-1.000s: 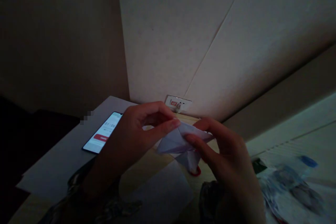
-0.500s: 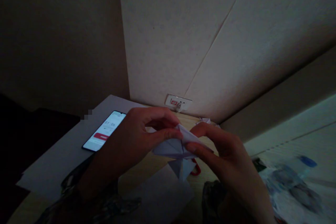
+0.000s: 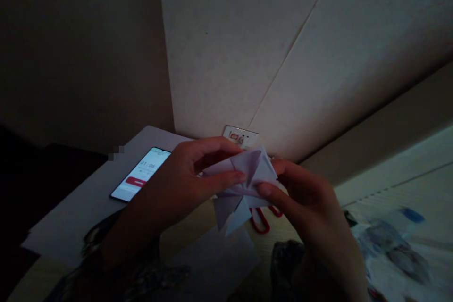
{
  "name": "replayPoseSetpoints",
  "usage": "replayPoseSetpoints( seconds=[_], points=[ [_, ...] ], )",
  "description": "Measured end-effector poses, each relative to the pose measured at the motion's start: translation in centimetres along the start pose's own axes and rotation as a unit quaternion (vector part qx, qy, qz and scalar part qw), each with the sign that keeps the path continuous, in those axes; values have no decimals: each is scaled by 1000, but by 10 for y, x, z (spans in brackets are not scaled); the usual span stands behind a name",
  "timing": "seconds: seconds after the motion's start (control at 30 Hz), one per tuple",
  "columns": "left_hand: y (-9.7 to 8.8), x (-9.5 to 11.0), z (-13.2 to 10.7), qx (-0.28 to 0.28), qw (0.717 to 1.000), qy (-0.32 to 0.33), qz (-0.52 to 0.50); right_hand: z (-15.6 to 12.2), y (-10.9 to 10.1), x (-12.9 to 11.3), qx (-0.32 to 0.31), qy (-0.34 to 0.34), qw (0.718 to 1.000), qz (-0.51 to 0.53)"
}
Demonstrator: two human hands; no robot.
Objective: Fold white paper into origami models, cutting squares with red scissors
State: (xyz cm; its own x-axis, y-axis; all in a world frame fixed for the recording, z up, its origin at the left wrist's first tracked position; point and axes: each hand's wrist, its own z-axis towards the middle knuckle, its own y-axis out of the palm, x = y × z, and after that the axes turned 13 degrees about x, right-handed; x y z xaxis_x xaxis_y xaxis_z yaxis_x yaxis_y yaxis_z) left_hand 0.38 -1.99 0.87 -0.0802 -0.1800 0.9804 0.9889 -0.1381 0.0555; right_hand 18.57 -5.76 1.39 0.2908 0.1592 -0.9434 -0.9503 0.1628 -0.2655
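A white folded paper piece (image 3: pixel 255 165) with several pointed flaps is held up between both hands, above the table. My left hand (image 3: pixel 193 170) pinches its left side, thumb on the near face and fingers behind. My right hand (image 3: pixel 304 198) grips the right side, with the thumb pressed near the middle folds. One flap points up and others hang below the thumbs. Under the paper, the red handles of scissors (image 3: pixel 261 224) show; their blades are hidden.
A lit phone (image 3: pixel 141 174) showing a timer lies on white paper sheets (image 3: pixel 85 203) at the left. Another white sheet (image 3: pixel 215 264) lies in front on the wooden table (image 3: pixel 184 224). A wall socket (image 3: pixel 240 136) is behind, and clear plastic items (image 3: pixel 399 250) are at the right.
The folded paper has been turned and tilted, so its flaps face me more and one points up. More of the red scissor handles shows. Both hands keep hold of it.
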Motion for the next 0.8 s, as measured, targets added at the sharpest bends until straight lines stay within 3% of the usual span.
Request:
replayPoseSetpoints(
  seconds=[0.23, 0.8],
  points=[
    [0, -1, -1, -24, 999, 3, 28, 2, -1, -2, -13, -14, 1000, -15],
    [8, 1, -7, -16, 1000, 7, -8, -1, 3, -1, 52, -15, 999, -2]
  ],
)
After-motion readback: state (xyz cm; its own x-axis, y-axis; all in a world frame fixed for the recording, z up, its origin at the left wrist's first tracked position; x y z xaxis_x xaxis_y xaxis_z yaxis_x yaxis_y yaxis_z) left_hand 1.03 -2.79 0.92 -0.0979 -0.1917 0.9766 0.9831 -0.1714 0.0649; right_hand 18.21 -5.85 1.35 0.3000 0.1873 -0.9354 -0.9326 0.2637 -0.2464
